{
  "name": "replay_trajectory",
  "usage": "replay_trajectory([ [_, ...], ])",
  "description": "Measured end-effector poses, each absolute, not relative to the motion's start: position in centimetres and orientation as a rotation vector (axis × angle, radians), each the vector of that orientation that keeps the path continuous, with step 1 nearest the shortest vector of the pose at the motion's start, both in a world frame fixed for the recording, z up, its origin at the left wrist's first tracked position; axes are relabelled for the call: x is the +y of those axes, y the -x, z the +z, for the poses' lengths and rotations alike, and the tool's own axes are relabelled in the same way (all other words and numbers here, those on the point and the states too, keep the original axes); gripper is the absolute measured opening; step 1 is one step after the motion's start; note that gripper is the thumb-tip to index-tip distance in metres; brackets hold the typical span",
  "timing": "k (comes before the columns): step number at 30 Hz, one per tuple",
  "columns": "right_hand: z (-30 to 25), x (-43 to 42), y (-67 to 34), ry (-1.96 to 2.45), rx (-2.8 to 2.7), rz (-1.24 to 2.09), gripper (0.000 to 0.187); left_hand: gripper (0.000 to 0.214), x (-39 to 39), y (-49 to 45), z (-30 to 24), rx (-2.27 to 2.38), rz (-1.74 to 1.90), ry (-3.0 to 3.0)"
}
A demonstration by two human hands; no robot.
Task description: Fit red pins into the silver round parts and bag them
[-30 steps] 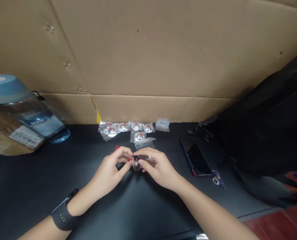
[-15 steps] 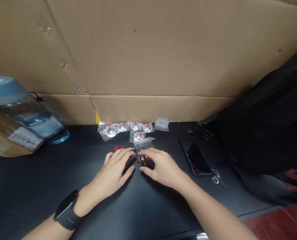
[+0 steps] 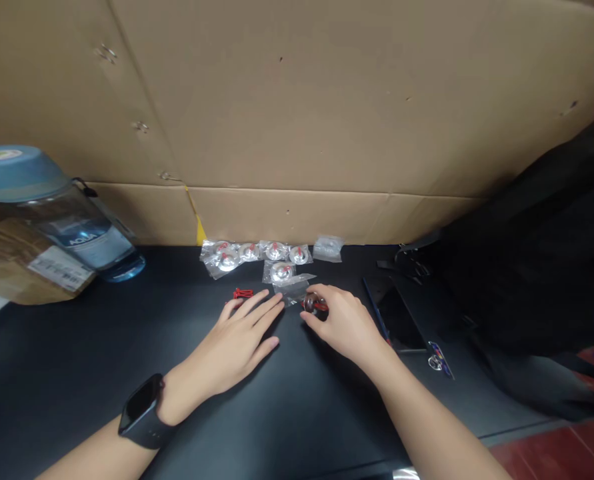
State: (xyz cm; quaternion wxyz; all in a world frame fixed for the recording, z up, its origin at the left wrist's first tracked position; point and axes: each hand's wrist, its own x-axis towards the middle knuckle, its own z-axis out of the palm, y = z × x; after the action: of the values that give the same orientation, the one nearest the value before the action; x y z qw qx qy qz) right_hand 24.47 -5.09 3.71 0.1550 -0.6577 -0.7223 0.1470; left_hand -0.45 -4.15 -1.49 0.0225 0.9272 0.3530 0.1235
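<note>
My right hand [image 3: 353, 328] is closed around a small round shiny metal piece with red cord [image 3: 315, 304], its thumb and fingers gripping the rim. The fingers hide part of the piece. To the left, my left hand [image 3: 241, 343] lies with its fingers stretched out over the black table, holding nothing. Loose red cord [image 3: 243, 293] rests just beyond its fingers. An opened clear plastic bag [image 3: 291, 292] lies between and just behind the two hands. Farther back are several silver discs with red cord [image 3: 281, 272], each in a clear bag.
Another clear bag [image 3: 328, 249] lies by the cardboard wall [image 3: 287, 120]. A phone [image 3: 395, 315] and a keyring [image 3: 435, 361] are at the right, beside a black bag [image 3: 527, 267]. A water bottle [image 3: 89, 237] and a brown package [image 3: 31, 267] stand at the left.
My right hand has moved right with the round metal piece, away from my left hand. My left hand's fingers have spread and flattened. The view has shifted slightly.
</note>
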Motion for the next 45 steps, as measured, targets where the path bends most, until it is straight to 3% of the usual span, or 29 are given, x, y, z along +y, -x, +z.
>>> replay_trajectory([
  [5,3.7,-5.2,-24.4,1.925,-2.056,0.400,0.033,0.053,-4.3,0.5,-1.1,1.110,0.378,-2.836],
  [14,3.9,-5.4,-24.2,1.732,-2.098,0.557,0.038,0.029,-4.9,0.4,-0.5,1.051,0.374,-2.828],
  [28,4.7,-6.6,-24.0,1.587,-2.184,0.722,0.021,0.030,-5.4,0.7,0.8,0.984,0.350,-2.741],
  [45,4.6,-6.5,-24.1,1.804,-2.202,0.511,0.014,0.042,-6.0,1.0,0.5,0.938,0.294,-2.851],
])
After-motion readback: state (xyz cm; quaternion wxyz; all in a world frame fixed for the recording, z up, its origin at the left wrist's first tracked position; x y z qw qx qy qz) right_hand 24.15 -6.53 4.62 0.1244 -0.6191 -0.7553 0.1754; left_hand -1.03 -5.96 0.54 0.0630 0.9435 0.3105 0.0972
